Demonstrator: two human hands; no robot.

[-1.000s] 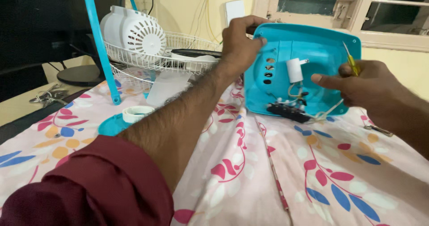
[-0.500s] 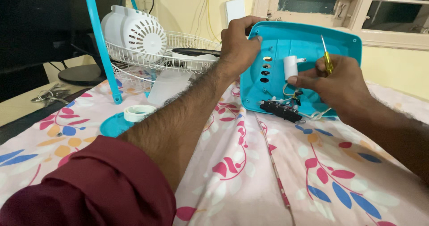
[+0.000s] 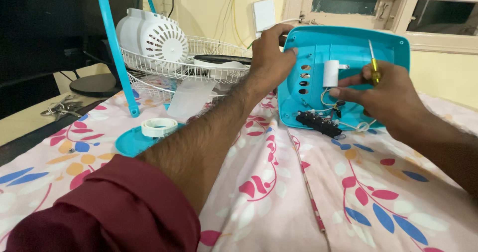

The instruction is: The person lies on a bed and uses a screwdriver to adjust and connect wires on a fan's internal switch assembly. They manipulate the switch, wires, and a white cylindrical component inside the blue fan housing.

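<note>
A turquoise plastic fan base (image 3: 348, 43) stands on its edge on the flowered bedsheet, its hollow inside facing me. My left hand (image 3: 269, 58) grips its upper left rim. My right hand (image 3: 383, 97) holds a screwdriver with a yellow handle (image 3: 374, 72) and reaches inside the base. Its fingertips are next to a white cylindrical capacitor (image 3: 330, 73). Thin wires run down from there to a black switch block (image 3: 318, 123) at the base's lower edge.
A white fan motor housing (image 3: 154, 38) lies in a white wire fan guard (image 3: 199, 67) at the back left. A roll of white tape (image 3: 159, 127) rests on a turquoise disc (image 3: 129, 143). A turquoise pole (image 3: 117, 48) leans nearby. Keys (image 3: 59, 106) lie on the left table.
My right hand has moved left with the screwdriver, from the base's right edge to the capacitor inside it. My left hand has kept its grip on the rim.
</note>
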